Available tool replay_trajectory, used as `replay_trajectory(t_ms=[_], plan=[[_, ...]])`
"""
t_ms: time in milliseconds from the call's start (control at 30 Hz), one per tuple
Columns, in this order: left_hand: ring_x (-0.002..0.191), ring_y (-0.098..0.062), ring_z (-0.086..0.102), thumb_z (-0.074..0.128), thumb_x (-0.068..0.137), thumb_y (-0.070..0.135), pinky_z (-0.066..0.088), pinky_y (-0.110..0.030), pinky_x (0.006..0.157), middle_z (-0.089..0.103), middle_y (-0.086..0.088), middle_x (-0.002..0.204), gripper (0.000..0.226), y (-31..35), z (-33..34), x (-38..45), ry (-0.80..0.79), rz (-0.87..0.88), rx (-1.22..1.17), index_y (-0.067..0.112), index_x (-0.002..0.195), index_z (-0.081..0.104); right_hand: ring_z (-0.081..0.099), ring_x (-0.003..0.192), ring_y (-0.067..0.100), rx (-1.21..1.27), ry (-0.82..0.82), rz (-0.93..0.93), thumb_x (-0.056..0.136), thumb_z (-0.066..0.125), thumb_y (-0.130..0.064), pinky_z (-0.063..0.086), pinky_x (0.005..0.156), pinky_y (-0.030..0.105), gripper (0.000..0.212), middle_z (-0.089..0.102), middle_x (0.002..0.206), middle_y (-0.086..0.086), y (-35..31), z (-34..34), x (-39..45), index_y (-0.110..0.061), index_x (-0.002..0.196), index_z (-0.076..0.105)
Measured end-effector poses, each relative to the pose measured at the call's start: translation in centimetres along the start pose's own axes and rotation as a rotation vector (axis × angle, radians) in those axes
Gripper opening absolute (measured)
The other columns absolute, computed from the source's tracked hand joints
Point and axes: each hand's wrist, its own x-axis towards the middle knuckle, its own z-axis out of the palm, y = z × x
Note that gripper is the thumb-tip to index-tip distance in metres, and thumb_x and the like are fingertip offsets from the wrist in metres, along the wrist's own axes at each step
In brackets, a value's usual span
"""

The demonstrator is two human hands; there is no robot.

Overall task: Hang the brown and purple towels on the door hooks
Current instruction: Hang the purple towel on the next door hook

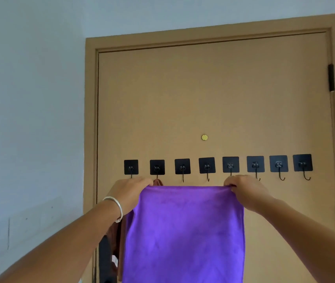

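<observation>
Against the tan door (213, 94) beside a pale wall (29, 99), left hand (130, 193) and right hand (246, 190) pinch the purple towel (185, 231).

Both hands, left hand (130, 187) and right hand (244, 187), pinch the purple towel (185, 231) just below the door hooks (207, 169); brown towel (158, 182) behind.

A smooth purple microfibre towel (185, 231) hangs flat and stretched by its top corners just below a row of eight black square adhesive door hooks (207, 165). A brown cloth towel (158, 182) hangs bunched from the second hook from the left, mostly hidden behind the purple one.
</observation>
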Motion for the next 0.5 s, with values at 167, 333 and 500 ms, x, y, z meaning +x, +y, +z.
replay_trajectory(t_ms=[167, 333, 500], plan=[[0.055, -0.012, 0.037, 0.055, 0.046, -0.017, 0.030, -0.022, 0.049, 0.050, 0.012, 0.077, 0.063, -0.2, 2.2, 3.8, 0.116, 0.236, 0.108, 0.027, 0.090, 0.045, 0.048, 0.079, 0.018, -0.196, -0.038, -0.286, 0.073, 0.038, 0.006, 0.026, 0.059, 0.028, 0.035, 0.048, 0.086, -0.010, 1.2, 2.6, 3.9, -0.027, 0.087, 0.036], [0.055, -0.022, 0.053, 0.066, 0.046, -0.013, 0.034, -0.022, 0.050, 0.057, 0.001, 0.074, 0.066, -0.3, 4.8, 6.8, 0.100, 0.271, 0.277, 0.026, 0.099, 0.070, 0.051, 0.103, 0.020, -0.305, -0.052, -0.445, 0.085, 0.039, 0.000, 0.031, 0.082, 0.030, 0.051, 0.049, 0.108, -0.008, 1.4, 4.5, 7.4, -0.038, 0.117, 0.051], [0.075, -0.022, 0.037, 0.036, 0.080, -0.008, 0.030, -0.033, 0.063, 0.033, 0.001, 0.091, 0.089, -0.9, 7.6, 9.4, -0.078, 0.113, 0.321, 0.046, 0.148, 0.017, 0.054, 0.100, 0.024, -0.395, -0.071, -0.386, 0.093, 0.038, -0.009, 0.033, 0.076, 0.032, 0.057, 0.049, 0.113, 0.000, 0.4, 6.3, 10.1, -0.042, 0.140, 0.037]])
